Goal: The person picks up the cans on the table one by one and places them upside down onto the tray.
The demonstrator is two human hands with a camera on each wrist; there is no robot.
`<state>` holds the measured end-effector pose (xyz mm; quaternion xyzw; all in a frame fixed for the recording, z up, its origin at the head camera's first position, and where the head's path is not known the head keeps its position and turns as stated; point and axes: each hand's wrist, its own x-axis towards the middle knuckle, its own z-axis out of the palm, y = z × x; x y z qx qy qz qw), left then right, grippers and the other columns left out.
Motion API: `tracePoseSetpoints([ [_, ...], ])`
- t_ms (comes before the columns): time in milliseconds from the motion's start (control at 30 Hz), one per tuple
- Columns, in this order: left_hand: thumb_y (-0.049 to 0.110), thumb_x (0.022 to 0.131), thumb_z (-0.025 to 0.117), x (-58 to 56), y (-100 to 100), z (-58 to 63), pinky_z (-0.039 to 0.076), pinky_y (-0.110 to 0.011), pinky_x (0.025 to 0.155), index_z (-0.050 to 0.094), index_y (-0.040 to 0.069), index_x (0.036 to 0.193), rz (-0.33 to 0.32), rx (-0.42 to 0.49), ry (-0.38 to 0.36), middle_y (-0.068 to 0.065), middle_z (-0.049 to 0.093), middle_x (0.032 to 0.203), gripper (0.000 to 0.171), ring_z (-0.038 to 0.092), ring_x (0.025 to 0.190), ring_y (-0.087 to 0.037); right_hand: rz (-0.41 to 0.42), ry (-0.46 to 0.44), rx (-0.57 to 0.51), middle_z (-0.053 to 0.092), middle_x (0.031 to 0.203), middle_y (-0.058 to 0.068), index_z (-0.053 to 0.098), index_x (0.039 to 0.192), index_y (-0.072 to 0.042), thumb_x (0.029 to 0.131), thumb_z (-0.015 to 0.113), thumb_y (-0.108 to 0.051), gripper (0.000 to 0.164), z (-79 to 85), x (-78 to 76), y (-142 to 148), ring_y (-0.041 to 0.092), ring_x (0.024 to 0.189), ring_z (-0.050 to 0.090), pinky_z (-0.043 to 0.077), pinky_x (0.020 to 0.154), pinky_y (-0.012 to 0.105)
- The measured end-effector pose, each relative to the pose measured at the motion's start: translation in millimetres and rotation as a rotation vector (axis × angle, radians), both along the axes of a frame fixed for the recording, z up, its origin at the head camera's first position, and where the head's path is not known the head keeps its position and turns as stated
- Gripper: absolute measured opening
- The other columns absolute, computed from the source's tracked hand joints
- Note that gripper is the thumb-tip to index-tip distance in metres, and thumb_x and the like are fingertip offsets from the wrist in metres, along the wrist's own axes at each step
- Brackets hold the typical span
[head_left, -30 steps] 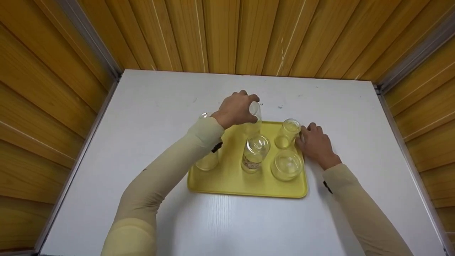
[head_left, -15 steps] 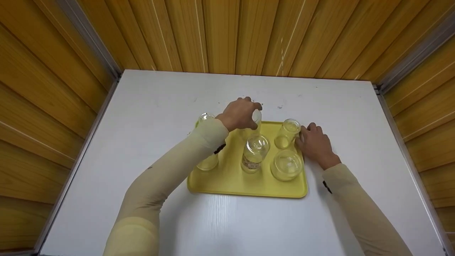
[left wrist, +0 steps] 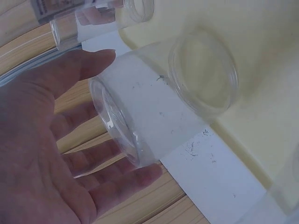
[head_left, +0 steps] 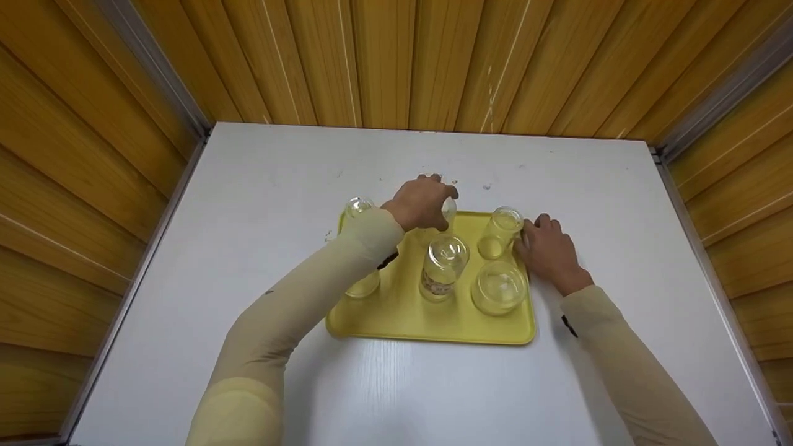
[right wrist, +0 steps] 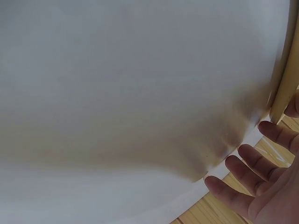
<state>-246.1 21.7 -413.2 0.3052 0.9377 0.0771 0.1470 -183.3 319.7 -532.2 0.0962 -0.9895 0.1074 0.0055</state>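
Note:
My left hand (head_left: 422,201) holds a clear cylindrical glass (left wrist: 154,98) between thumb and fingers, at the back middle of the yellow tray (head_left: 396,325). In the left wrist view the fingers lie around the glass's near end, while its far rim is right over the tray. My right hand (head_left: 548,251) is at the tray's right edge, the thumb and index finger on either side of that edge in the right wrist view. Its other fingertips rest near the white tabletop. Closest to this hand stands a small clear glass (head_left: 500,232).
A labelled clear glass (head_left: 443,266) stands mid-tray, with a wide clear glass bowl or jar (head_left: 499,288) to its right. At the left, my sleeve partly hides more glassware (head_left: 359,205). Wooden-slat walls (head_left: 384,62) enclose the white table (head_left: 279,161).
My left hand has come down and slightly nearer with the glass, toward the tray. The right hand has stayed at the tray's edge.

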Motion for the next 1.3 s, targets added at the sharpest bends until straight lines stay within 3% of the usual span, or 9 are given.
tracePoseSetpoints([
  [200,0.031,0.09,0.087,0.7,1.8,-1.7,0.057,-0.047,0.098,0.064,0.019,0.149,-0.015,-0.016,0.017,-0.016,0.057,0.152,0.064,0.056,0.135,-0.037,0.005,-0.029,-0.001,0.051,0.12,0.034,0.056,0.119,0.004,0.108,0.052,-0.025,0.031,2.2,-0.9,0.3,0.054,0.11,0.052,0.051,0.075,0.069],
  [833,0.039,0.092,0.085,2.0,8.6,-3.3,0.056,-0.047,0.099,0.058,0.024,0.154,-0.01,-0.079,0.015,-0.011,0.058,0.15,0.07,0.056,0.134,-0.033,0.003,0.0,0.006,0.052,0.117,0.033,0.056,0.119,0.004,0.108,0.054,-0.025,0.032,-0.7,-1.3,-0.1,0.053,0.107,0.053,0.051,0.073,0.068],
  [1100,0.042,0.093,0.083,2.0,4.8,-0.5,0.055,-0.047,0.101,0.057,0.023,0.155,0.0,-0.022,-0.013,-0.011,0.057,0.153,0.07,0.055,0.137,-0.032,-0.004,-0.016,0.011,0.05,0.118,0.032,0.056,0.118,0.004,0.108,0.053,-0.026,0.032,-2.6,-1.1,0.2,0.052,0.107,0.052,0.051,0.073,0.067],
  [1300,0.043,0.097,0.078,5.8,3.2,13.0,0.055,-0.046,0.1,0.055,0.023,0.157,0.031,0.042,-0.014,-0.012,0.057,0.151,0.067,0.057,0.134,-0.032,-0.022,-0.023,-0.004,0.049,0.12,0.033,0.056,0.122,0.004,0.108,0.053,-0.027,0.035,-3.6,0.5,0.5,0.053,0.108,0.051,0.05,0.075,0.067],
])
